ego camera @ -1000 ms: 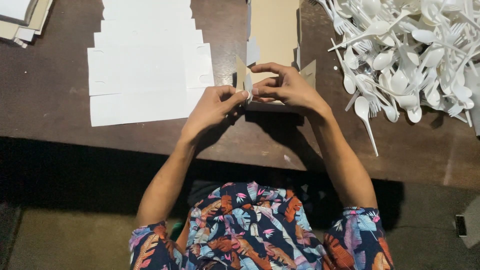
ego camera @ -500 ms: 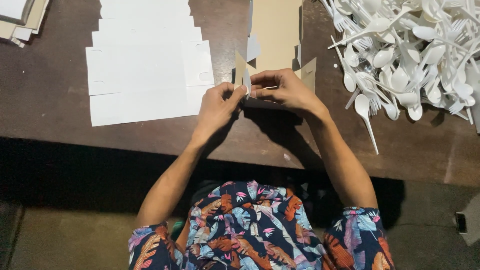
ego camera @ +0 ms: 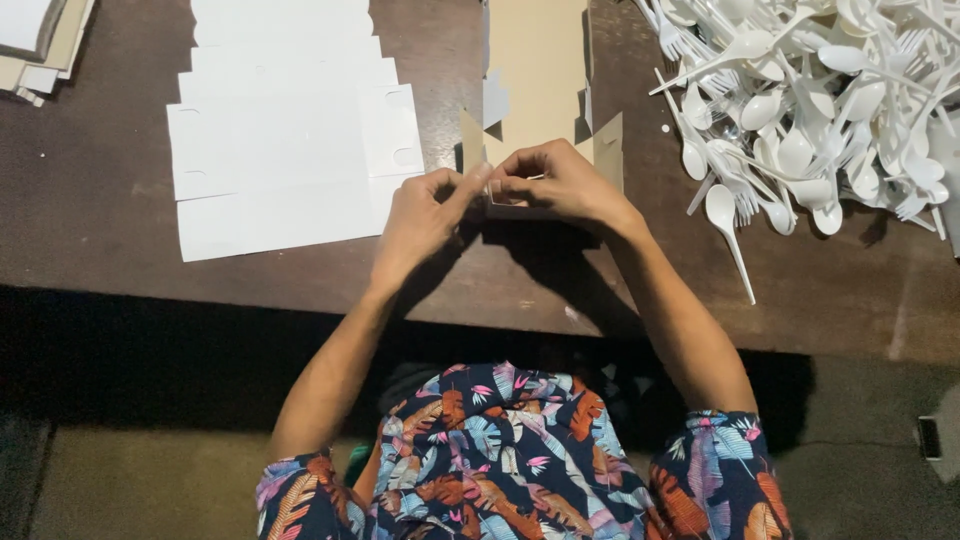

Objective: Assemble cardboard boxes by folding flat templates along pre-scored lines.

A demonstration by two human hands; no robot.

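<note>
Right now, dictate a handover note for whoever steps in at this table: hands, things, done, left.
Left hand: pinching the near edge of the brown cardboard box blank.
Right hand: gripping the same edge, fingertips meeting the left's.
Blank lies flat on the dark table, side flaps raised, near end being folded.
Stack of white flat blanks sits left; pile of white plastic spoons and forks right.
Done: no finished box in view.
Left: the fold in hand; the white blanks are unfolded.

Tan cardboard box blank (ego camera: 535, 70) flat on table, near-end flaps raised, pinched by fingers
</note>
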